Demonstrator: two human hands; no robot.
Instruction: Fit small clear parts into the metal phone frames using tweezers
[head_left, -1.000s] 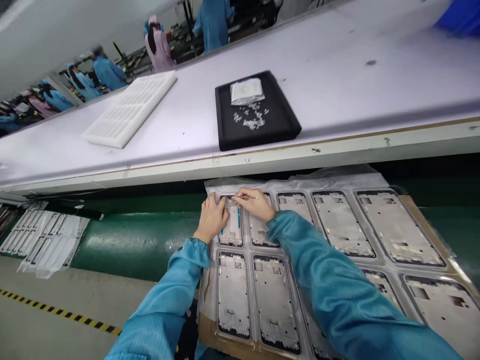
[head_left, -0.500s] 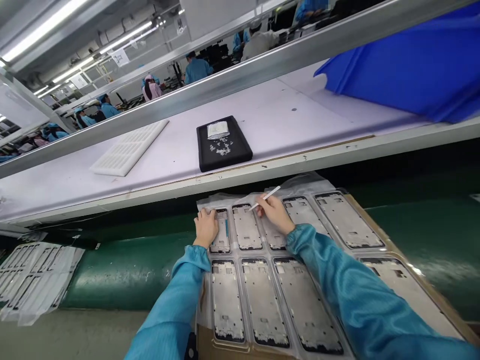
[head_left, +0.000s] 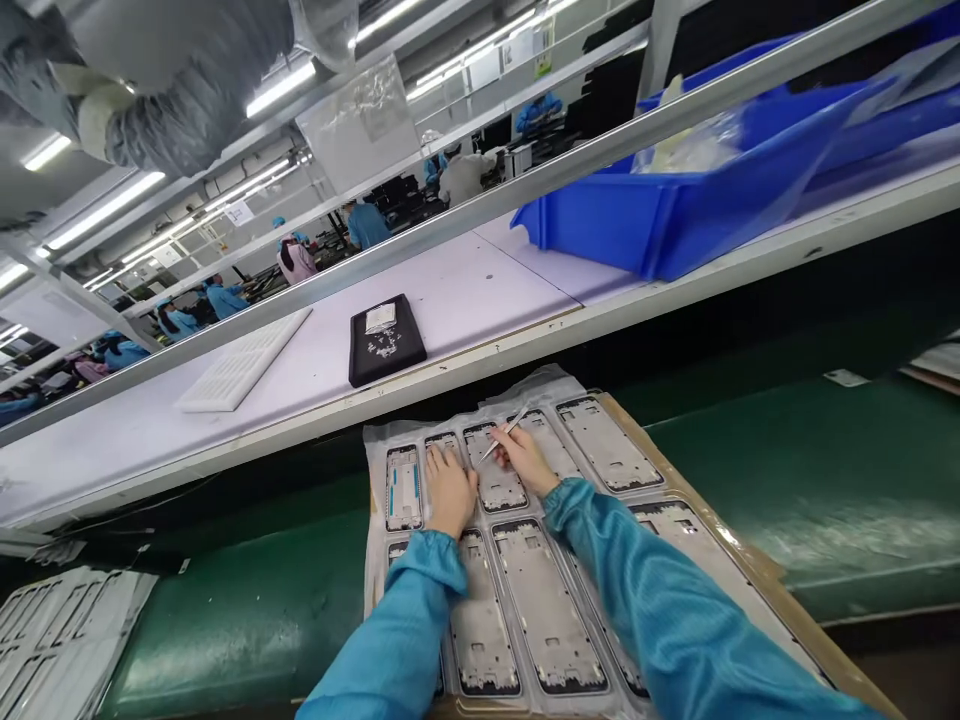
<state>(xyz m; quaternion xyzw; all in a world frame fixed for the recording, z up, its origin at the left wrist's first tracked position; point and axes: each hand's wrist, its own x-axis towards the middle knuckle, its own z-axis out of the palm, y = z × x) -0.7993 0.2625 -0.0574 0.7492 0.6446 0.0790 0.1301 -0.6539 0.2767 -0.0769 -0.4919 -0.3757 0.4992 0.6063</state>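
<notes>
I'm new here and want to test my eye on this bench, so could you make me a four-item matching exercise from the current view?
Things:
1. thin pointed tool
2. black tray
3. blue bin
4. frame with blue strips

Places or states:
A. to the left of the left hand, at the end of the far row
B. has crinkled clear plastic inside
C. held in the right hand
D. carries small white pieces and a white packet

Pairs: 1-C, 2-D, 3-B, 4-A
</notes>
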